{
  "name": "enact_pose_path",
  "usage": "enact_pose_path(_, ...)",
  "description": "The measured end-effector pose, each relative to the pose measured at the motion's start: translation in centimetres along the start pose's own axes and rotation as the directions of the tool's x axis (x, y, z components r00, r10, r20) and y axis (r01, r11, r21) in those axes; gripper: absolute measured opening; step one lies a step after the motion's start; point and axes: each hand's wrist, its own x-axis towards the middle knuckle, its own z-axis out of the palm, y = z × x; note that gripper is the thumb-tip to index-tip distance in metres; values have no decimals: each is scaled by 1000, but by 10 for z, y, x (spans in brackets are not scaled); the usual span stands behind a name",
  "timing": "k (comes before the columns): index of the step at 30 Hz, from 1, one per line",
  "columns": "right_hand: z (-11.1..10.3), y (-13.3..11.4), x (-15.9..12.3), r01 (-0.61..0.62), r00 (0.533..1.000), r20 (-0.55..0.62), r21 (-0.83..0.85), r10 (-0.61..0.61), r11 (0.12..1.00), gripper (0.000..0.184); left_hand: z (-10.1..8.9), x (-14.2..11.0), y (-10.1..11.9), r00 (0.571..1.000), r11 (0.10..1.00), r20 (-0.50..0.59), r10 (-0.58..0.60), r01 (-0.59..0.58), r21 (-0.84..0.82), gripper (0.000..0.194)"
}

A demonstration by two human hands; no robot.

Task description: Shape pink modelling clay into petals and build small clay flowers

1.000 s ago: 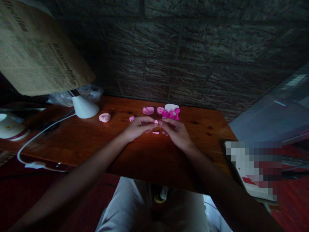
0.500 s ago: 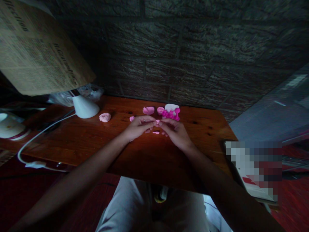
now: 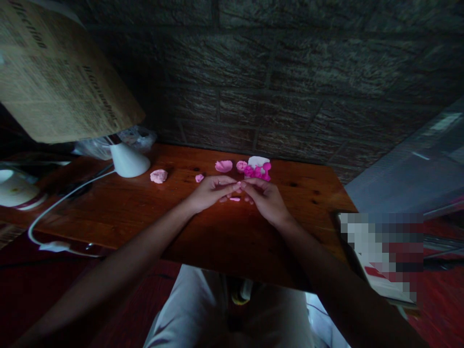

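Above the wooden table (image 3: 217, 241), my left hand (image 3: 213, 191) and my right hand (image 3: 264, 195) meet at their fingertips. Both pinch one small piece of pink modelling clay (image 3: 239, 184), mostly covered by the fingers. Just below them a thin pink clay strip (image 3: 235, 199) lies on the table. Behind the hands are a thin pink clay shape with a ragged edge (image 3: 224, 166), a round pink clay lump (image 3: 241, 166) and bright magenta shapes (image 3: 258, 172) beside a white piece (image 3: 258, 161). A small pink clay bit (image 3: 199, 178) sits left of my left hand.
A larger pale pink clay lump (image 3: 158, 176) lies near a lamp with a white base (image 3: 129, 162) and paper shade (image 3: 68, 82). Its white cord (image 3: 68, 195) crosses the table's left side, near a white cup (image 3: 18, 191). A dark brick wall (image 3: 232, 72) stands behind.
The fingertips have closed further over the small clay piece, so less of it shows. Both hands stay in nearly the same place; the view has shifted very slightly.
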Motion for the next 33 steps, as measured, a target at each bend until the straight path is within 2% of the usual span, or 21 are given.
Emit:
enact_pose_path(7,2,-1,-3,21,1000,14,0,-21,1000,36,-1,0,-4,999,1000,-35,26,-27,-9,36)
enact_pose_path(16,2,1,-2,-13,1000,3,-2,13,1000,33,-2,-3,0,999,997,-35,-35,37,61,34)
enact_pose_path(24,0,-4,-1,12,1000,29,-25,-11,1000,42,-1,-1,-5,999,998,-17,-51,51,-31,40)
enact_pose_path(33,1,-1,-2,1,999,34,-37,1,999,37,-1,0,-2,997,995,-67,-27,34,96,44)
